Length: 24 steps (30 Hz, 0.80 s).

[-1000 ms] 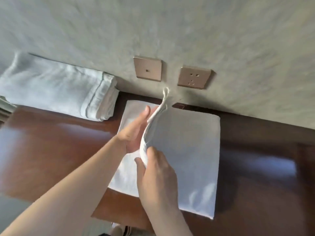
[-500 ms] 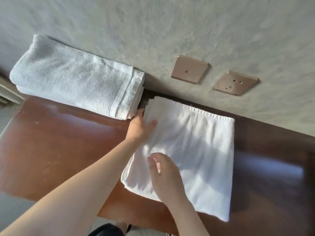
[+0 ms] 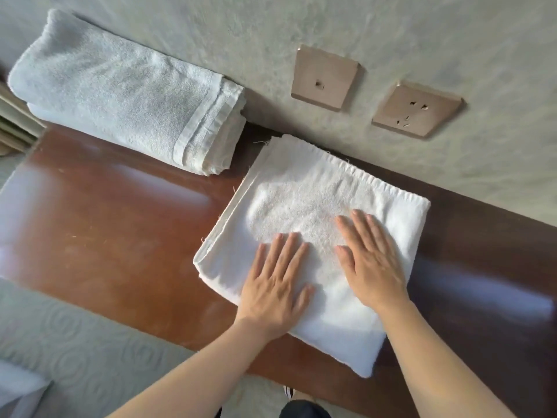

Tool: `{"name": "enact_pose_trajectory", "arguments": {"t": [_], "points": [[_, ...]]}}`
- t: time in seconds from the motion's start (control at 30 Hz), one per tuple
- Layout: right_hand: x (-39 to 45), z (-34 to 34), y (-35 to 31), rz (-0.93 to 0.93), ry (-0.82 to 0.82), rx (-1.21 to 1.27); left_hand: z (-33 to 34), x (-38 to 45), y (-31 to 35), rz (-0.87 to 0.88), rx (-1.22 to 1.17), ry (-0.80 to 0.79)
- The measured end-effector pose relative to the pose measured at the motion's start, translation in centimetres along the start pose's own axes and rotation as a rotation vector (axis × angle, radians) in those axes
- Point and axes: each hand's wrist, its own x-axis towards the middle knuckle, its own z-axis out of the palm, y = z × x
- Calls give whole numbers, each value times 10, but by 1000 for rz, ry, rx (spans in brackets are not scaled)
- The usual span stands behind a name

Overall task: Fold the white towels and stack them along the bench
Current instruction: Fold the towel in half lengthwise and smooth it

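A folded white towel (image 3: 304, 191) lies flat on the brown wooden bench (image 3: 114, 230), its far edge close to the wall. My left hand (image 3: 275, 285) rests palm down on its near left part, fingers spread. My right hand (image 3: 369, 257) lies flat on its near right part, beside the left hand. Neither hand grips the cloth. A second folded white towel (image 3: 126, 92) sits at the far left of the bench against the wall, a small gap apart from the first.
Two bronze wall plates, a switch plate (image 3: 324, 78) and a socket (image 3: 417, 108), are set in the grey wall (image 3: 391, 31) behind the bench. Pale patterned floor (image 3: 75, 357) lies below the bench's near edge. A white object (image 3: 18, 384) shows at the lower left corner.
The lifted half of the towel has been laid down and the fold closed. Both hands let go of the cloth and now lie flat on top near the front edge.
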Motion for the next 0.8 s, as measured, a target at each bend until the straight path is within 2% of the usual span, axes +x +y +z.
{"name": "enact_pose_trajectory", "arguments": {"t": [0.1,0.2,0.33,0.43,0.53,0.63,0.7,0.8], "points": [[-35,2,-1,217,128,64,-11,31,-18,274,66,-87],[-75,1,-19,350,91,60,-23,75,-39,451,233,-168],[-97,-16,-42,353,-38,41,-33,97,-12,281,149,-136],[-69,-26,-27,323,92,194,-18,68,37,-8,-24,-2],[-17,-31,-7,154,185,273,3,27,55,-258,-38,51],[38,-30,-12,-174,163,267,10,13,55,-281,30,27],[77,-18,-20,-359,71,295,10,17,55,-263,45,30],[128,-6,-28,-517,-177,240,12,17,55,-252,33,63]]}}
